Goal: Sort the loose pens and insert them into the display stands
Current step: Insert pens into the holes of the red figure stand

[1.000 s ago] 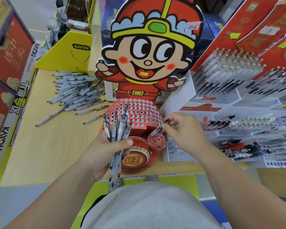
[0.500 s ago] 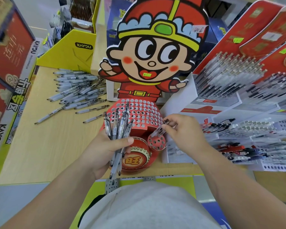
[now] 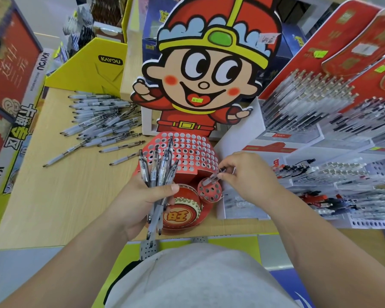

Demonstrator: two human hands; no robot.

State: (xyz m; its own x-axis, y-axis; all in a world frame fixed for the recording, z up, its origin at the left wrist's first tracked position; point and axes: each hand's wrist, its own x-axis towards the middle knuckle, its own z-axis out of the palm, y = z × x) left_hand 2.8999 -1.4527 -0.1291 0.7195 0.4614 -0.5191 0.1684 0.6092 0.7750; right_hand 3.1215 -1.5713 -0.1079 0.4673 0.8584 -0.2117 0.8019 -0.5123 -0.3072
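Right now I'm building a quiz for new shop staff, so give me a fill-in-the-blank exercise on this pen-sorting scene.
1. The left hand grips several pens; the right hand pinches ____ pen.
2. That pen's lower end reaches the small stand, whose colour is ____.
3. The loose pens lie on the table, to the ____ of the cutout.
Missing words: one; red; left.

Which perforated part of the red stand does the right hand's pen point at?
The small round holder, in front of the big holed dome; the right hand pinches a pen over it.
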